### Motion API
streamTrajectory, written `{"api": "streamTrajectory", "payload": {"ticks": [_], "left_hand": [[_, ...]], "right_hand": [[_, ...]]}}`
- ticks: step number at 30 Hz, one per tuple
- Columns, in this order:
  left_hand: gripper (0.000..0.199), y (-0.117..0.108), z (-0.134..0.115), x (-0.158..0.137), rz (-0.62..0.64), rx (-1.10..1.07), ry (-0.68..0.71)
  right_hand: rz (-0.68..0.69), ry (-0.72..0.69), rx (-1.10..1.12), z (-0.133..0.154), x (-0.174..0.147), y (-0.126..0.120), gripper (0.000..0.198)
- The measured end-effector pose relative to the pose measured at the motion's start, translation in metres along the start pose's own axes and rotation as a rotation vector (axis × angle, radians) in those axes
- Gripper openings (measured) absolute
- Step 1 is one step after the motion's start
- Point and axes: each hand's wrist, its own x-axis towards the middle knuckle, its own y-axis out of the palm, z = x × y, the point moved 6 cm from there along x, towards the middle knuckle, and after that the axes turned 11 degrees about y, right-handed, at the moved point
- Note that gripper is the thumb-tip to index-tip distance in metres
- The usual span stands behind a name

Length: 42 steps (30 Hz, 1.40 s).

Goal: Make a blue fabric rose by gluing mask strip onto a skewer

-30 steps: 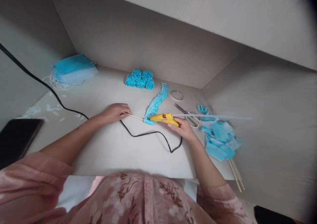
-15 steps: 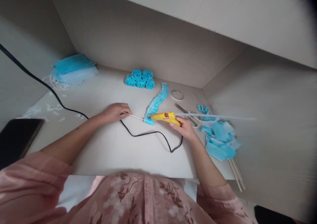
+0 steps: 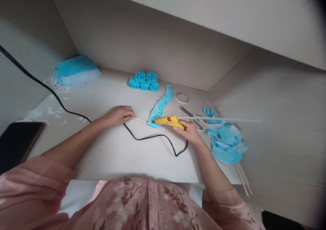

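My left hand [image 3: 119,115] is closed on a thin pale stick [image 3: 139,120], whose far end lies at the near end of a ruffled blue strip [image 3: 161,106]. In my right hand [image 3: 188,131] is a yellow hot glue gun [image 3: 166,121], its nozzle at the strip's near end beside the stick tip. A long, clear glue stick [image 3: 219,118] juts out of the gun's back to the right. Scissors [image 3: 189,113] lie open just behind my right hand. Whether glue is coming out is too small to tell.
Several blue rolled fabric roses [image 3: 144,80] stand at the back, with face masks [image 3: 77,70] at back left. A tape ring [image 3: 182,97], blue scraps [image 3: 226,143] and sticks [image 3: 243,179] lie rightward. A black cord [image 3: 150,137] crosses the table; a phone [image 3: 17,141] lies left.
The glue gun in my right hand has shifted very slightly to the left and tilted a little. My left hand, the stick and the strip have stayed in place.
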Motion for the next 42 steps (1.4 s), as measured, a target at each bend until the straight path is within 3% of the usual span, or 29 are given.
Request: {"api": "streamTrajectory", "payload": {"ticks": [26,36,42], "left_hand": [[0.023,0.0,0.001,-0.001,-0.029,0.011,0.017],[0.025,-0.002,-0.005,0.0,-0.095,0.047,0.099],[0.028,0.0,0.0,0.0,-0.085,0.05,0.134]], "right_hand": [[-0.047,-0.002,0.037,-0.003,0.0,-0.007,0.043],[-0.098,0.005,0.166,-0.005,0.001,-0.014,0.043],[-0.046,0.034,0.128,-0.007,0.0,-0.008,0.042]]}}
